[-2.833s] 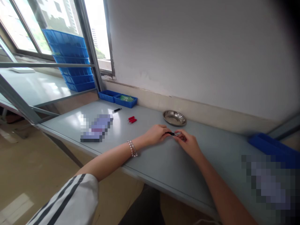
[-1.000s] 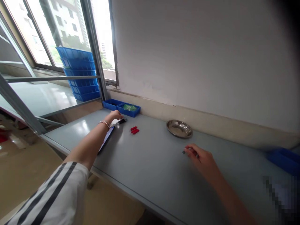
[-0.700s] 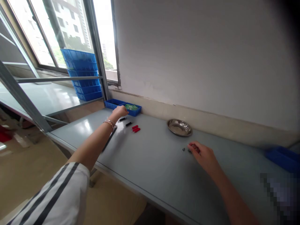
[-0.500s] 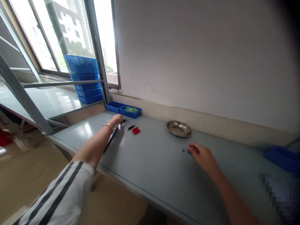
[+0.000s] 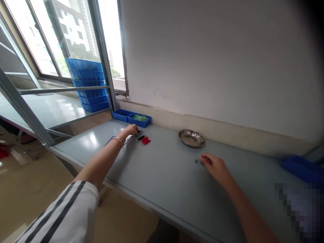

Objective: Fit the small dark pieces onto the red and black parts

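Observation:
At the far left part of the table my left hand [image 5: 131, 129] is closed, fingers down, on a small black rod-like piece [image 5: 139, 131] that pokes out past the fingertips. Beside it lie another short black rod-like piece [image 5: 141, 137] and several short red pieces [image 5: 146, 140] in a row. My right hand [image 5: 213, 163] rests low over the table with its fingers curled together; a dark bit shows at the fingertips, too small to name. Just left of those fingers is a small dark grey piece [image 5: 196, 161]. A dark-edged flat object [image 5: 109, 140] is mostly hidden behind my left wrist.
A shallow round metal dish [image 5: 191, 138] stands near the wall. Two blue bins, one with green packets [image 5: 140, 117], sit at the back left. A blue container [image 5: 302, 167] stands far right. Stacked blue crates [image 5: 88, 84] and a metal frame [image 5: 63, 90] are at left.
My left hand has shifted slightly right, toward the black and red pieces. My right hand stays in nearly the same place, beside the small dark piece.

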The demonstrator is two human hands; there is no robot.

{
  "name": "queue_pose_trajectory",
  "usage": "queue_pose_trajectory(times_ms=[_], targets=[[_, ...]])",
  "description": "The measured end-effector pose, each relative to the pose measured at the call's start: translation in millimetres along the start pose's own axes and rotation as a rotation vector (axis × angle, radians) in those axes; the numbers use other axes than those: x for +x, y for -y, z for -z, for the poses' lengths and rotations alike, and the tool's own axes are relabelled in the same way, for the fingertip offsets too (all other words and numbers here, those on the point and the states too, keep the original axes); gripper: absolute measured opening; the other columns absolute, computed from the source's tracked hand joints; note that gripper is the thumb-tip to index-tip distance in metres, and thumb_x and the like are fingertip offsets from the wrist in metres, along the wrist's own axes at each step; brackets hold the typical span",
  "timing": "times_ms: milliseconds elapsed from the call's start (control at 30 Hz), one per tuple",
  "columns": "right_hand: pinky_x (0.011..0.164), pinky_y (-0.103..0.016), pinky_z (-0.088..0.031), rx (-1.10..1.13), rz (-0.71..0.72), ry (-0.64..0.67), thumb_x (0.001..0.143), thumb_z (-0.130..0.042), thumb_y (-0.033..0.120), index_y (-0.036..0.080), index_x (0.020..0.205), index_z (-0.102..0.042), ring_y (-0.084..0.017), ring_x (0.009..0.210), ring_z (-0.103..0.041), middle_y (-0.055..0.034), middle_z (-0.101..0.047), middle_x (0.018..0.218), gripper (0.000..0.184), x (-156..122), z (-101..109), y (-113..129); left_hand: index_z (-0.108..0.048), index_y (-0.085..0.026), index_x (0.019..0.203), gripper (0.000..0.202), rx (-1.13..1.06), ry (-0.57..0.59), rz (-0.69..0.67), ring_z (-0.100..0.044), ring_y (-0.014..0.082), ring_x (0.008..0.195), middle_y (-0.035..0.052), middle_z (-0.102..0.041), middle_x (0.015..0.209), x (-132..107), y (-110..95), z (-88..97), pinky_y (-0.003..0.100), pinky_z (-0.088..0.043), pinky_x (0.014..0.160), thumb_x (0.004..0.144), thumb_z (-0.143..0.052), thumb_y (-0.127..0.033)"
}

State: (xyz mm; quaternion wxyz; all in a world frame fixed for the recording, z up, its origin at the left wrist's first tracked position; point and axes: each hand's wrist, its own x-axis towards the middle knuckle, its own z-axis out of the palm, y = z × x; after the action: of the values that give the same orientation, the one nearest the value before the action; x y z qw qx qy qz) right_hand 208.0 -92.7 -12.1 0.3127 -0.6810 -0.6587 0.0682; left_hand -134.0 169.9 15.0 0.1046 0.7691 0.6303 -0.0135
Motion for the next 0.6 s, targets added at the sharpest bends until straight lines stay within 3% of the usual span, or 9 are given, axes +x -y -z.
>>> queue_pose_trajectory(times_ms=[200,600], targets=[[0.06,-0.027,-0.041,-0.028,-0.029,-0.068,0.076,-0.041,0.037,0.019,0.074,-0.059,-0.016,0.06,-0.057,-0.0039,-0.064,0.066,0.026,2.3,-3.2,-13.7,-0.064,-0.017,0.099,0.037,-0.046,0.127,-0.043,-0.059,0.0166,0.062,0.0053,-0.067,0.073,-20.5,-21.5,-1.0,0.021,-0.043,0.055,0.064,-0.054,-0.021],[0.058,-0.027,-0.039,-0.116,-0.076,-0.082,0.072,-0.045,0.035,0.018,0.074,-0.061,-0.015,0.058,-0.054,-0.0032,-0.06,0.065,0.024,5.6,-8.2,-27.0,-0.065,-0.019,0.092,0.027,-0.063,0.003,-0.013,-0.059,0.0193,0.077,0.0067,-0.066,0.086,-28.6,-30.2,-11.7,0.023,-0.042,0.065,0.071,-0.051,-0.03]])
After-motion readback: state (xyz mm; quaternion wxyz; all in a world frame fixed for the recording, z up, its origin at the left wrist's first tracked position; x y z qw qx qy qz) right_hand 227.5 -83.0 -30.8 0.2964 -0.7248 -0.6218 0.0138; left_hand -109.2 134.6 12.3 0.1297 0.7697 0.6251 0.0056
